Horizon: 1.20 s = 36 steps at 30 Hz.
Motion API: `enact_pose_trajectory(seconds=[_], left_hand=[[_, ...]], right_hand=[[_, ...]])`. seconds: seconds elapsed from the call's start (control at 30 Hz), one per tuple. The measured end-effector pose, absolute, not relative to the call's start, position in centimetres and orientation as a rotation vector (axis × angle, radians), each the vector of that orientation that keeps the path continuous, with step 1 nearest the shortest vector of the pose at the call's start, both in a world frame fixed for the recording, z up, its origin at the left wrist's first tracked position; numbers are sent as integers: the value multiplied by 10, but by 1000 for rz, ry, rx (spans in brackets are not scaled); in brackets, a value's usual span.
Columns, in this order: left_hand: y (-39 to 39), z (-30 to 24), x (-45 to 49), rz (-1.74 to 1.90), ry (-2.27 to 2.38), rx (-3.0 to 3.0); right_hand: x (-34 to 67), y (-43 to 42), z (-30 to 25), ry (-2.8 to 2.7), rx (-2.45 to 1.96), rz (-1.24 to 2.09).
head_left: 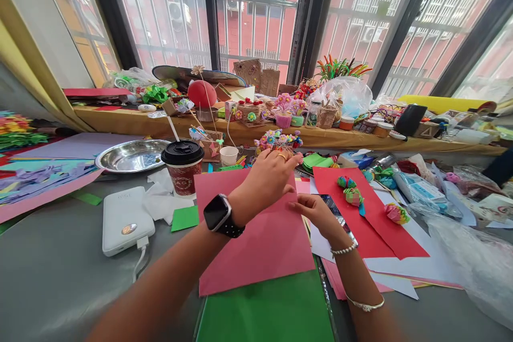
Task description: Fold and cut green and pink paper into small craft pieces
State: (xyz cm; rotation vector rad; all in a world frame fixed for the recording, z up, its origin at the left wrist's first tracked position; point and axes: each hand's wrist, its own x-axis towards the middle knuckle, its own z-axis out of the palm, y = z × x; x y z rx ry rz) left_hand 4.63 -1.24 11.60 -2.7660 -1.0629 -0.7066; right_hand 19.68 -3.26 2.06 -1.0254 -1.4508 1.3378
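Nearest us lies a green sheet (266,310) on the grey table (60,278), meeting the near edge of the pink sheet (248,240) at the centre. To the right, a red sheet (372,224) carries small folded paper pieces (352,195). To the left sit a white power bank (126,219) and a lidded coffee cup (183,165). Our left hand (266,179) curls over the pink sheet's far edge; we cannot tell whether it grips. Our right hand (316,211) pinches its right edge.
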Motion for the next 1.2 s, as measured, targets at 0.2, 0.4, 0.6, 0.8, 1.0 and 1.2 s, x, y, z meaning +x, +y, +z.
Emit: enact_pose_trajectory(seconds=[0.2, 0.4, 0.6, 0.8, 1.0, 1.2], left_hand=[[2, 116, 45, -426, -1337, -2793], [16, 106, 28, -416, -1438, -2955], [16, 86, 10, -584, -1576, -2953], [1, 58, -14, -795, -1846, -2901], [1, 55, -11, -844, -1747, -2648], [0, 59, 18, -585, -1118, -2967]], right_hand=[[196, -35, 22, -1522, -1000, 1416], [196, -34, 20, -1586, -1092, 1404], [202, -28, 11, -1620, -1302, 1280], [201, -29, 12, -1671, -1349, 1201], [194, -31, 13, -1726, -1371, 1127], [193, -29, 11, -1808, -1317, 1096]])
